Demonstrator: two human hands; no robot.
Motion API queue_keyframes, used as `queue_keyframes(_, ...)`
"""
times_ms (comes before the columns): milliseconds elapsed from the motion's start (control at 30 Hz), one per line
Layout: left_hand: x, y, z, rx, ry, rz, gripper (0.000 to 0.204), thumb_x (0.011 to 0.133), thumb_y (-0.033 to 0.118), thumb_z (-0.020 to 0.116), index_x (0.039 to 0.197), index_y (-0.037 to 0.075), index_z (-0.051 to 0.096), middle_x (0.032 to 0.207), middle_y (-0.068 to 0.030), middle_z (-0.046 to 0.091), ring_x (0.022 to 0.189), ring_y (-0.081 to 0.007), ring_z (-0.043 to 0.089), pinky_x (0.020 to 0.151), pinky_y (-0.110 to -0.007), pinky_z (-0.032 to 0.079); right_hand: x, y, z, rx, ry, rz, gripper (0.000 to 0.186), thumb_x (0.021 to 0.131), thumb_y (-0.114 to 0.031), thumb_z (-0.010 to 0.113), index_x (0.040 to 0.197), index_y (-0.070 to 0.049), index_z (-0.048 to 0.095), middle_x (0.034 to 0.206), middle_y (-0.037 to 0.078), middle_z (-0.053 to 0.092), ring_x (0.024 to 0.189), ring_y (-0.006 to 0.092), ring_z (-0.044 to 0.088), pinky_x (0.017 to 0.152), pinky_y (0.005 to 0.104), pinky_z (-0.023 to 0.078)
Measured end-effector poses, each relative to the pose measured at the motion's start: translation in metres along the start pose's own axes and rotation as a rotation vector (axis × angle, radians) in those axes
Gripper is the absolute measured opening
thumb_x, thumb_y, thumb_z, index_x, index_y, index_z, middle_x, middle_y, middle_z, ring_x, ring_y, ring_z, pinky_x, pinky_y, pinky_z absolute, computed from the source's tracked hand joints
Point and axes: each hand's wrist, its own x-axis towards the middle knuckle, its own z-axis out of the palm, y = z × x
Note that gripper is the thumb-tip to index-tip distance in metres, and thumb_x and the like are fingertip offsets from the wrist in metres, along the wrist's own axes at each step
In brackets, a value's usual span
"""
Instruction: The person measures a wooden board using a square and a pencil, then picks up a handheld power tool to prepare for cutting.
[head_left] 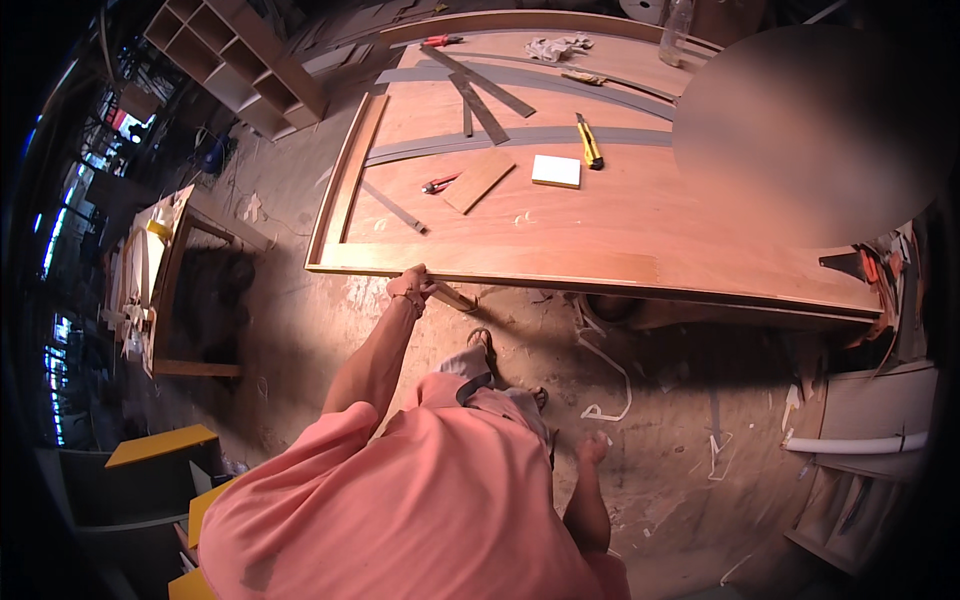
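Note:
My left hand (410,285) is closed round the near edge of a large wooden tabletop (600,225), close to its left corner, with the thumb on the raised wooden rim (480,262). Low at my right side hangs my right hand (593,448), away from the table. Its fingers look curled, with a small pale spot at them that is too small to name. On the tabletop lie a yellow utility knife (590,142), a white block (556,171), a thin brown wood piece (479,188), red-handled pliers (439,184) and several grey edging strips (520,137).
A low bench (165,290) stands to the left, with an open cubby shelf (235,65) behind it. Yellow-edged panels (160,446) are at the lower left. Pale strip scraps (625,385) litter the floor. A blurred patch hides the table's right part.

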Motion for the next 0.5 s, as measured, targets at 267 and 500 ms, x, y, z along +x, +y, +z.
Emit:
queue_keyframes(267,-0.003,0.063,-0.045,0.119,-0.145,-0.28,0.051,0.103,0.045,0.066,0.121,-0.002,0.062,0.135,-0.0289,0.063,0.11,-0.043,0.072,0.085,-0.052,0.066,-0.008,-0.098,-0.038,0.137,0.158,0.03,0.041,0.097,-0.005,0.069,0.136,-0.002,0.06,0.096,0.011,0.069,0.068,0.0211,0.067,0.05,0.0338,0.054)
queue_keyframes(500,0.018,0.068,-0.043,0.216,-0.229,-0.348,0.033,0.102,0.019,0.05,0.109,-0.012,0.056,0.092,-0.0303,0.075,0.082,-0.0395,0.079,0.074,-0.045,0.069,0.003,-0.028,0.005,0.002,0.049,-0.043,0.037,0.097,-0.005,0.064,0.133,-0.001,0.059,0.101,0.01,0.068,0.062,0.0205,0.064,0.052,0.0342,0.053)
